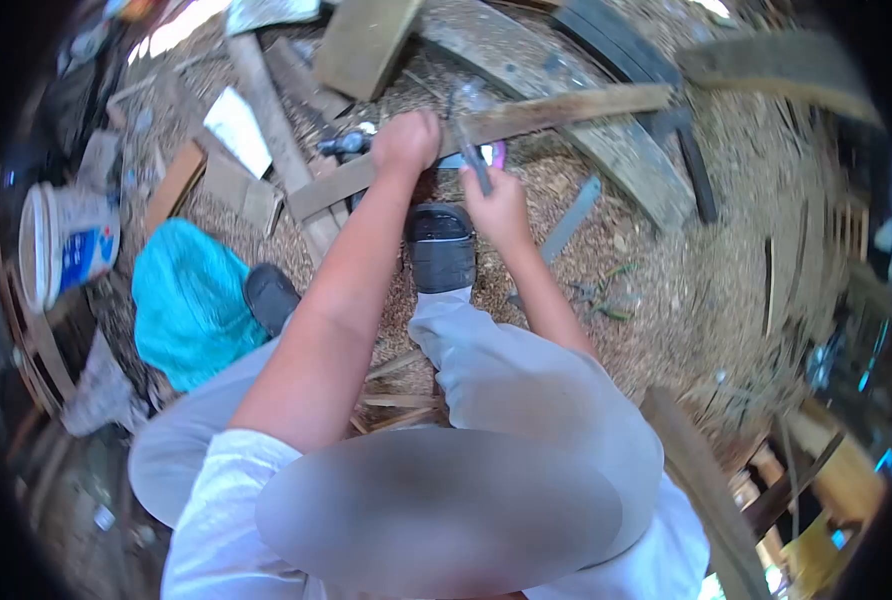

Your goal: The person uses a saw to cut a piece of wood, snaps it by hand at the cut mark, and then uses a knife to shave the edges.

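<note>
My left hand (pixel 406 143) is closed round a narrow wooden strip (pixel 566 106) that slants across in front of my feet. Just right of it, my right hand (pixel 496 205) grips a slim tool with a dark handle (pixel 484 180); its upper end overlaps the strip and is blurred, so I cannot tell its kind. Behind the strip shows part of a pink-edged thing (pixel 498 154). A dark tool with a shiny end (pixel 346 143) lies left of my left hand. My shoe (pixel 440 245) is planted right below the strip.
Wood shavings cover the ground. A long plank (pixel 626 170), a wooden block (pixel 366 45) and a flat grey blade (pixel 571 218) lie ahead. At left are a white bucket (pixel 41 245) and a teal bag (pixel 186 305). A dark-handled hammer (pixel 694 165) lies at right.
</note>
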### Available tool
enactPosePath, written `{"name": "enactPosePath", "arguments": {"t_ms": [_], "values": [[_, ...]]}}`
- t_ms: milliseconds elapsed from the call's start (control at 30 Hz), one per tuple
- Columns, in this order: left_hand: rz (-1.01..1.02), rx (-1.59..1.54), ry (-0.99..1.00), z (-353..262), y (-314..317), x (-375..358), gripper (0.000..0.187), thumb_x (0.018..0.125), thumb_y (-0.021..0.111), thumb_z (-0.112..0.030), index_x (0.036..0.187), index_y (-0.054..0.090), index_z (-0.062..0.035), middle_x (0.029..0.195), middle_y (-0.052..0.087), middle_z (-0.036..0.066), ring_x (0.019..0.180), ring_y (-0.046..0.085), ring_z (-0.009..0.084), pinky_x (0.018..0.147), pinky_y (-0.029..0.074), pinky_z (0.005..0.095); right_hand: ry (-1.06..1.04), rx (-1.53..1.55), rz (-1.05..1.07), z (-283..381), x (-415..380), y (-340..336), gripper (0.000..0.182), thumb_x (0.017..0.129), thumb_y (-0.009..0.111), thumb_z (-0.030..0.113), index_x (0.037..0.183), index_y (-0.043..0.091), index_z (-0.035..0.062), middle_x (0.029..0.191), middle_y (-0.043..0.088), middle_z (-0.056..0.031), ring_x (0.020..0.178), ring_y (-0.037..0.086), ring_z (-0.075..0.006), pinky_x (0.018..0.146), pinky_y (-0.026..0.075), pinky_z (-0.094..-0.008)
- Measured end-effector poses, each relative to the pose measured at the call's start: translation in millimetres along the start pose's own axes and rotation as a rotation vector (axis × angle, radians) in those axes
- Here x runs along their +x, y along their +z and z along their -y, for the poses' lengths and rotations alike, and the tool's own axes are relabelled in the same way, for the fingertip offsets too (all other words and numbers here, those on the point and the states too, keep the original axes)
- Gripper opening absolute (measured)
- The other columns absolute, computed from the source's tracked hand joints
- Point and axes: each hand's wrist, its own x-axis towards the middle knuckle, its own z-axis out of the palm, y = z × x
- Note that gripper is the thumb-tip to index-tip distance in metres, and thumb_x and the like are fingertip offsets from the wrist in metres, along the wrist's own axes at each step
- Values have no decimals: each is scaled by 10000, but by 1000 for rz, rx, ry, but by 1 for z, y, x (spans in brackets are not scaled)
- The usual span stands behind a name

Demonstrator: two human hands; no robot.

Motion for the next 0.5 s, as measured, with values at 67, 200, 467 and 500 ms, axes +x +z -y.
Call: {"name": "enactPosePath", "arguments": {"t_ms": [67, 200, 467, 500], "values": [[16, 18, -42, -6, -6, 0, 610, 1031, 325, -399, 915, 792, -24, 1035, 737, 260, 1009, 717, 420, 906, 567, 517, -64, 9, -58, 1, -24, -13, 350, 998, 656, 271, 821, 707, -26, 616, 616, -157, 531, 565, -229, 548, 450, -379], [-15, 50, 2, -3, 0, 3, 626, 1041, 312, -409, 932, 796, -27, 1026, 745, 248, 988, 725, 414, 907, 568, 510, 184, -43, 54, -6, -54, -31, 336, 989, 668, 274, 826, 716, -16, 627, 634, -162, 534, 583, -272, 561, 463, -399], [9, 41, -35, -1, 0, 5, 616, 1042, 332, -420, 947, 794, -23, 1056, 742, 253, 1000, 723, 425, 918, 567, 514, 119, 67, -53, -9, -63, -19, 358, 997, 662, 291, 825, 697, -21, 602, 599, -182, 539, 605, -256, 567, 471, -409], [-7, 41, -35, -2, -4, 14, 616, 1042, 332, -420, 947, 794, -23, 1056, 742, 253, 1000, 723, 425, 918, 567, 514, 105, 71, -53, -10, -55, -19, 358, 997, 662, 291, 825, 697, -21, 602, 599, -182, 539, 605, -256, 567, 471, -409]]}}
